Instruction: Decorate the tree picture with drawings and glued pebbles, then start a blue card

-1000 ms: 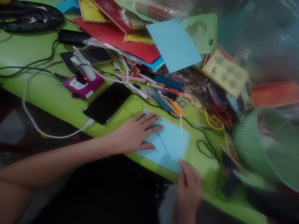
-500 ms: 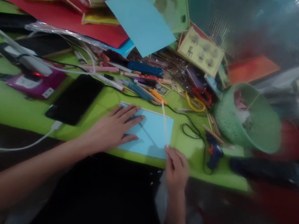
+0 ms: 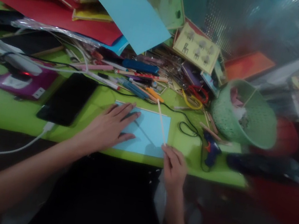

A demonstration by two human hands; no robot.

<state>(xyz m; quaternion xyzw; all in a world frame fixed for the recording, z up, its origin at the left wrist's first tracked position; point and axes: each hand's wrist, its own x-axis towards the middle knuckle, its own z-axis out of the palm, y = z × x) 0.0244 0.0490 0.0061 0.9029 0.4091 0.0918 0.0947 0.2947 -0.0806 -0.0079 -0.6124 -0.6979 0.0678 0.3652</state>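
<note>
A light blue sheet of paper (image 3: 147, 137) lies near the front edge of the table, with a thin wooden stick (image 3: 146, 109) along its far edge. My left hand (image 3: 114, 123) rests flat on the sheet's left part, fingers spread. Between the fingertips of my right hand (image 3: 174, 164), at the sheet's right edge, is the near end of another thin wooden stick (image 3: 161, 122). That stick slants away and to the left over the paper, casting a shadow on it.
Beyond the sheet lie pens (image 3: 133, 88), yellow-handled scissors (image 3: 191, 101) and coloured cards. A phone (image 3: 68, 97) and a purple power box (image 3: 24, 80) with cables sit left. To the right are a blue glue gun (image 3: 212, 152) and a green basket (image 3: 263, 122).
The whole view has shifted slightly, so things appear a little further left. Both hands keep their places on and beside the sheet, and the stick stays in my right hand.
</note>
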